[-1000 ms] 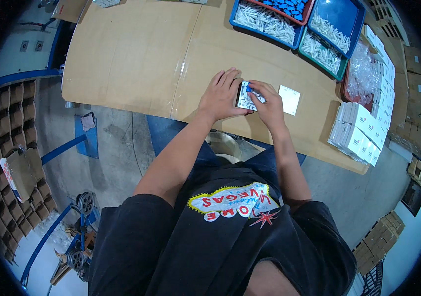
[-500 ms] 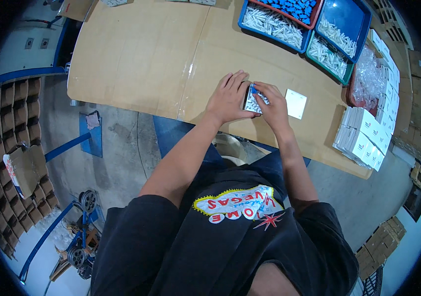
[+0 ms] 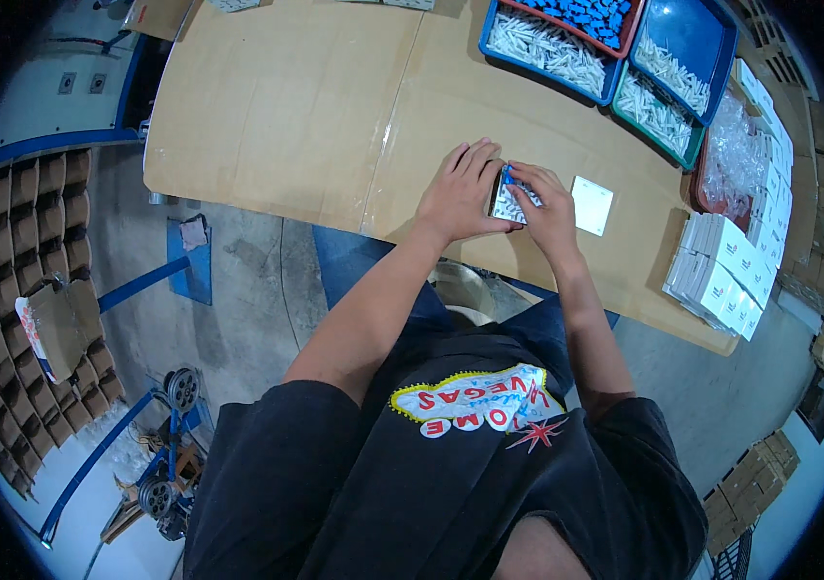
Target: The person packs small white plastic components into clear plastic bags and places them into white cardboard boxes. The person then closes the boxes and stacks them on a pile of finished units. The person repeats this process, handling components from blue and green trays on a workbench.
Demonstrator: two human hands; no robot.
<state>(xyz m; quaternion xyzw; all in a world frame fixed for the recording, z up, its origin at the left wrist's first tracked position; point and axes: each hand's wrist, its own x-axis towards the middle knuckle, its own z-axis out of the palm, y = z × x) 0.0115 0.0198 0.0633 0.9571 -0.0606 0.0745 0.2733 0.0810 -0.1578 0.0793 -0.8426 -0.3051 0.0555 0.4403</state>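
We press our left hand (image 3: 458, 193) and right hand (image 3: 549, 205) around a small white cardboard box with a blue end (image 3: 507, 199) on the brown cardboard-covered table (image 3: 286, 106). Both hands grip it. It looks light and easily crushed, so we hold its sides.

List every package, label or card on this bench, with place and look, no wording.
Small white box: between left hand and right hand, blue part on top.
White square card: flat, right of the hands.
White boxes: stacked at the right edge.
Clear bags: heaped beyond the stack.
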